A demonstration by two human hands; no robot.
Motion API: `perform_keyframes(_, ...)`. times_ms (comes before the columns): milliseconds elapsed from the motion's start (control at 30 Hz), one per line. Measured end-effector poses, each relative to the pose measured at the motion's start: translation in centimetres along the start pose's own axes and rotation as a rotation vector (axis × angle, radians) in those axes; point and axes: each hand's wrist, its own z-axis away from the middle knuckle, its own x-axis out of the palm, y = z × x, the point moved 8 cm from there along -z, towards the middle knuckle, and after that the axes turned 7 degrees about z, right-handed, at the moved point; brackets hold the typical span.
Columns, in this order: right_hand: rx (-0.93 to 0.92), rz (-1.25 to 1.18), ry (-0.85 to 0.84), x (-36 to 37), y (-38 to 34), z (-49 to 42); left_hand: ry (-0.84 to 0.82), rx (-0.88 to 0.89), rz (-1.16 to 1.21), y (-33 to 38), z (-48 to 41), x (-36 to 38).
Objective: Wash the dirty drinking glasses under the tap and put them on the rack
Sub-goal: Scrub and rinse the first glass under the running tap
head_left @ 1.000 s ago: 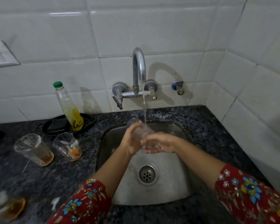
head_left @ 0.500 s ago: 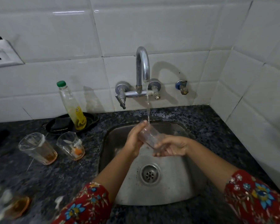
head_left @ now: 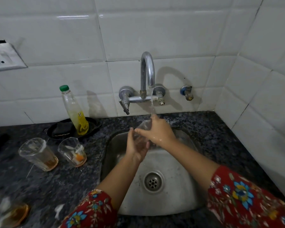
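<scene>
both sets of fingers are wrapped on one clear drinking glass (head_left: 142,129) held tilted over the sink (head_left: 184,199), just below the tap (head_left: 147,74). the right hand (head_left: 160,132) grips the glass from above, its fingers (head_left: 143,131) curled across the upper part near the rim, while the left hand (head_left: 136,148) cups the lower part from underneath, fingers (head_left: 131,137) bent around the side. a thin stream of water (head_left: 152,104) runs from the tap spout and lands where the right hand meets the glass.

left of the sink, on the dark speckled counter (head_left: 64,178), two dirty glasses stand upright side by side: the larger one (head_left: 38,153) farther from the sink with amber liquid at its bottom, the smaller one (head_left: 72,151) nearer the sink with orange residue. a third glass (head_left: 8,213), blurred, sits at the counter's near left edge. behind them, left of the tap, a bottle (head_left: 74,111) with a green cap and yellow liquid leans in a black dish (head_left: 92,127). the drain (head_left: 153,181) lies at the sink's middle, below the hands.
</scene>
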Motion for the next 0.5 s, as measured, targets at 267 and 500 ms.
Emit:
perform_keyframes(267, 0.038, 0.023, -0.132, 2.9, 5.6, 4.8, -0.137, 0.039, -0.404, -0.2, 0.6, 2.4)
perform_keyframes(500, 0.238, -0.992, -0.666, 6.2, 5.5, 7.3, -0.405, -0.147, -0.495, -0.7, 2.4, 3.6)
